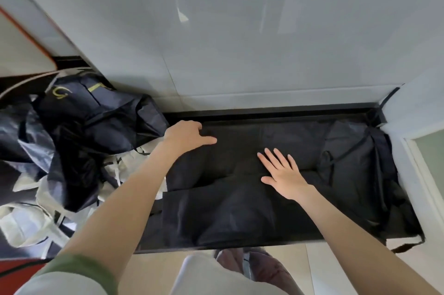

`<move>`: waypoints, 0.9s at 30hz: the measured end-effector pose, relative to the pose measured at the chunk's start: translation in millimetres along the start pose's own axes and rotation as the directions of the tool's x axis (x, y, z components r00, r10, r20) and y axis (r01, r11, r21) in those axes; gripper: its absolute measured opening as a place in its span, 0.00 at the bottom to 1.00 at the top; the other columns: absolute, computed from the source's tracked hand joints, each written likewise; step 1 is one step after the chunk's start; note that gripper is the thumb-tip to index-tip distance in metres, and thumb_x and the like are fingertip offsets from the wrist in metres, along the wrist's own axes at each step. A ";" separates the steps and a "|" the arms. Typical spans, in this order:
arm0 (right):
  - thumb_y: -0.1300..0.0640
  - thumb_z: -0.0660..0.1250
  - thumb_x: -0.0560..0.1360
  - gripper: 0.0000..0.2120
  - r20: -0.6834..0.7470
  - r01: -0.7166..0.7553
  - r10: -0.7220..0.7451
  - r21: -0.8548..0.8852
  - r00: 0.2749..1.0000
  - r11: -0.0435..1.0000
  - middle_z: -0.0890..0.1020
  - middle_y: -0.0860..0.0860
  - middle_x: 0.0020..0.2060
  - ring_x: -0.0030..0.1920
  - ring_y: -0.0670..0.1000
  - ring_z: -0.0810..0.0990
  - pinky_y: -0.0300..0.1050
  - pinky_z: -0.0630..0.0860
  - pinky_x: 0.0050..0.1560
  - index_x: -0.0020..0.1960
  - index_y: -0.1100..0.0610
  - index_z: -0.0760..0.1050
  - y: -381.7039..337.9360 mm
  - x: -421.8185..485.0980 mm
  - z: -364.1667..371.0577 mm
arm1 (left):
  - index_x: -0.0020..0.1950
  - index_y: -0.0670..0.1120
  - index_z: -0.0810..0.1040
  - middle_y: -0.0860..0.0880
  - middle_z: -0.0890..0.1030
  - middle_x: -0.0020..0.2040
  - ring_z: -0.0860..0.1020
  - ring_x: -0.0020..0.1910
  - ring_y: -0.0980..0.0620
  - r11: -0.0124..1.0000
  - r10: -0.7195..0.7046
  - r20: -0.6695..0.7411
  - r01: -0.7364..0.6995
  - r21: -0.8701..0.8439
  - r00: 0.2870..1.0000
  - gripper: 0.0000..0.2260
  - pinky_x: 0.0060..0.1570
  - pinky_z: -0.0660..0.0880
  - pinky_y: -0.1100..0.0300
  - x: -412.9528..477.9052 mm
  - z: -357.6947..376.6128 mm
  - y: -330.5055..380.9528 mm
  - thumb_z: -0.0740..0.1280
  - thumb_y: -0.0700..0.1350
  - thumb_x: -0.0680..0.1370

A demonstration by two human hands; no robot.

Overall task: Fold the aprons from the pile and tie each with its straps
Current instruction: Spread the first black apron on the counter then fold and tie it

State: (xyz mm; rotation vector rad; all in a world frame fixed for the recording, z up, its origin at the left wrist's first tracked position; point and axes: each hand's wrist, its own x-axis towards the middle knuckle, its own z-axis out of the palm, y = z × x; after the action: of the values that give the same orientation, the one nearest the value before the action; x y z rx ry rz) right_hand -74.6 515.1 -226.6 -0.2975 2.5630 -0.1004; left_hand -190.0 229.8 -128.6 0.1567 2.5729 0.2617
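Note:
A black apron (pixel 228 208) lies spread over a dark table, partly folded, with a horizontal crease across its middle. My left hand (pixel 186 134) grips the apron's far left edge, fingers curled into the fabric and thumb pointing right. My right hand (pixel 281 171) lies flat on the apron's middle with its fingers spread, holding nothing. Thin black straps (pixel 346 153) trail over bunched fabric at the apron's right end. A pile of dark and white aprons (pixel 79 131) sits heaped to the left.
The dark table (pixel 264 112) stands against a pale wall (pixel 240 30), with a white ledge (pixel 413 150) at its right end. White fabric (pixel 28 220) with straps spills at the lower left. A light floor and slippers (pixel 264 268) show below the table's front edge.

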 end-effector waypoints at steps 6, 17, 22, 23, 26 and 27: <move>0.46 0.48 0.84 0.31 0.028 -0.064 0.063 0.008 0.998 0.998 0.35 0.47 0.77 0.76 0.52 0.32 0.57 0.37 0.75 0.77 0.47 0.31 10.4 2.1 -3.2 | 0.70 0.44 0.72 0.47 0.76 0.65 0.75 0.61 0.46 1.000 0.007 0.252 -0.010 0.008 0.968 0.25 0.56 0.72 0.58 -1.9 -12.6 -29.9 0.69 0.52 0.76; 0.49 0.48 0.84 0.31 0.063 -0.053 0.050 0.044 0.997 0.998 0.29 0.44 0.71 0.74 0.51 0.29 0.56 0.35 0.74 0.71 0.46 0.25 7.2 7.1 -5.5 | 0.51 0.43 0.71 0.46 0.75 0.45 0.75 0.51 0.42 0.977 -0.146 -0.323 0.084 -0.197 0.935 0.13 0.43 0.71 0.52 -0.8 -18.4 -35.8 0.62 0.53 0.81; 0.47 0.47 0.84 0.30 0.096 -0.054 0.050 0.033 0.994 0.998 0.29 0.44 0.72 0.75 0.51 0.29 0.55 0.34 0.74 0.71 0.46 0.25 8.9 8.4 -8.4 | 0.56 0.49 0.75 0.51 0.80 0.53 0.78 0.56 0.52 0.636 0.022 -0.030 -0.037 -0.771 0.999 0.19 0.58 0.75 0.54 -9.6 1.8 -40.1 0.68 0.61 0.74; 0.47 0.47 0.84 0.30 0.095 -0.059 0.056 0.031 0.994 0.998 0.30 0.45 0.73 0.75 0.51 0.30 0.55 0.34 0.74 0.71 0.45 0.25 8.8 8.7 -9.0 | 0.60 0.51 0.74 0.52 0.80 0.57 0.77 0.58 0.54 0.561 0.054 0.042 0.005 -0.828 0.998 0.25 0.62 0.74 0.53 -13.5 6.1 -43.3 0.72 0.63 0.69; 0.46 0.44 0.84 0.29 0.100 -0.078 0.076 0.020 0.992 0.997 0.32 0.47 0.76 0.76 0.51 0.30 0.55 0.33 0.74 0.71 0.46 0.25 6.7 7.8 -9.4 | 0.68 0.48 0.70 0.53 0.76 0.63 0.75 0.61 0.52 0.691 0.000 0.146 0.105 -0.715 0.989 0.29 0.64 0.71 0.56 -15.5 24.3 -54.0 0.73 0.57 0.71; 0.45 0.43 0.84 0.28 0.105 -0.089 0.087 0.018 0.991 0.996 0.33 0.47 0.76 0.75 0.51 0.30 0.55 0.33 0.73 0.71 0.46 0.25 4.8 8.3 -8.7 | 0.70 0.46 0.69 0.50 0.75 0.65 0.74 0.62 0.50 0.808 -0.030 0.136 0.104 -0.580 0.990 0.25 0.62 0.70 0.57 -14.0 30.8 -57.5 0.70 0.53 0.76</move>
State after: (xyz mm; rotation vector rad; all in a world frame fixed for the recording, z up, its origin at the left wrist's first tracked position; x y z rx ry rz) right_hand -87.0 517.9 -224.1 -0.1763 2.4659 -0.0792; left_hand -165.2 176.3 -159.7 -0.1473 2.2483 0.9733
